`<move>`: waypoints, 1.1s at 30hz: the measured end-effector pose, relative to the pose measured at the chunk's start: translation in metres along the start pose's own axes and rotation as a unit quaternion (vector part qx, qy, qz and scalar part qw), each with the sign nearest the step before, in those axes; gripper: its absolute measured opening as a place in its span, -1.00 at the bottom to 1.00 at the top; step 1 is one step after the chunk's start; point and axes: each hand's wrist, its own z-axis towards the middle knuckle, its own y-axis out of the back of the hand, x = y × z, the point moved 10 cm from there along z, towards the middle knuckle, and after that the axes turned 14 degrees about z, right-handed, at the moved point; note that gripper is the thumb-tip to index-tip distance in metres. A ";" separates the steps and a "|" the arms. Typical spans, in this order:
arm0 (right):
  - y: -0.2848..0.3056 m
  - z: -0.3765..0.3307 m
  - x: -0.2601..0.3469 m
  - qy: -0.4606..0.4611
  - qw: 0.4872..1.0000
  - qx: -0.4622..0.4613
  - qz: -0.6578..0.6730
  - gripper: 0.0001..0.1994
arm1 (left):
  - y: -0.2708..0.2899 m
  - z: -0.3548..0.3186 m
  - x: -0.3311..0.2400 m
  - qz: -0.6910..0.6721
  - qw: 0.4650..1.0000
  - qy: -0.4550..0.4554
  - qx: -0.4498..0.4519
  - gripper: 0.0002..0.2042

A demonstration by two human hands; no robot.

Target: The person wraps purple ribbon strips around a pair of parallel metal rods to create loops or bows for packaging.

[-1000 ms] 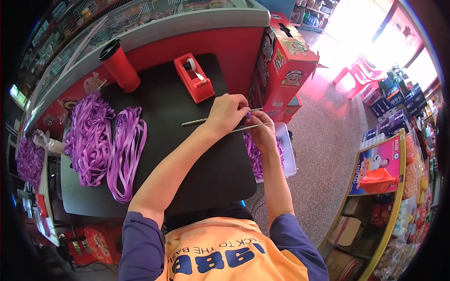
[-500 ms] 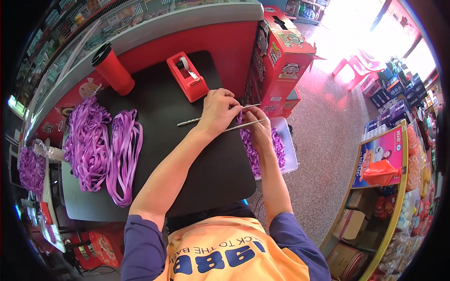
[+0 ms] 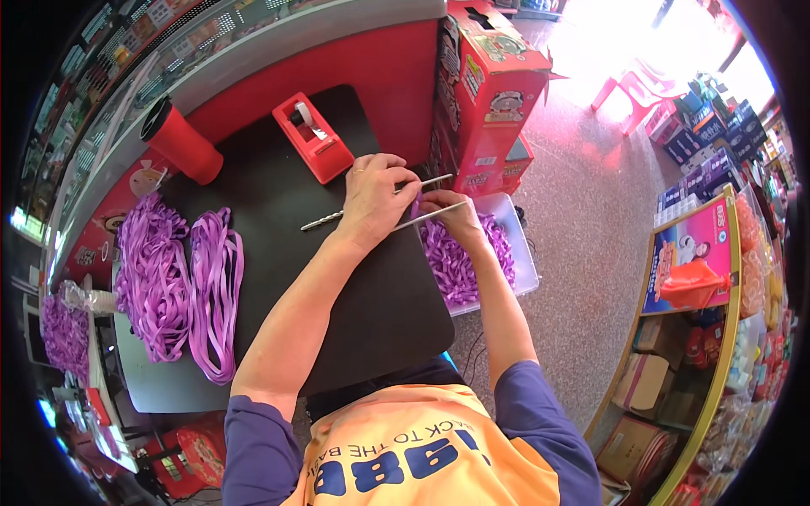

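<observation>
Above the right edge of the dark table, my left hand is closed, its thumb and fingertips pinching a short bit of purple ribbon. My right hand is closed close beside it, fingers curled at the same ribbon; its fingertips are partly hidden. Two thin metal rods cross this spot. One, a rod with a twisted end, passes beneath my left hand and comes out past its fingers. The other, a plain rod, runs between the hands. Below my right hand stands a white bin of small purple ribbon pieces.
On the table lie a large heap of purple ribbon, a looped ribbon bundle, a red tape dispenser and a red tumbler. Red cartons rise beyond the bin. A shelf stands at the right.
My view has shifted slightly, so the table things sit further left. My hands stay close together at the ribbon and rods, with the right fingers now nearer the left ones.
</observation>
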 end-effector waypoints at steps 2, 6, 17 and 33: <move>0.007 -0.004 -0.023 -0.018 0.999 -0.006 -0.045 -0.79 | -0.002 0.000 0.000 0.000 1.000 -0.007 0.000 -0.85; 0.012 -0.016 -0.047 -0.005 0.991 -0.007 -0.130 -0.77 | -0.001 0.001 0.001 0.016 1.000 0.002 0.008 -0.85; 0.033 -0.051 -0.167 -0.075 0.986 -0.104 -0.107 -0.81 | -0.004 0.002 0.001 0.019 0.999 0.016 0.023 -0.83; -0.002 -0.092 -0.131 0.138 0.978 -0.091 -0.124 -0.85 | -0.006 0.002 0.004 0.022 0.998 0.029 0.042 -0.82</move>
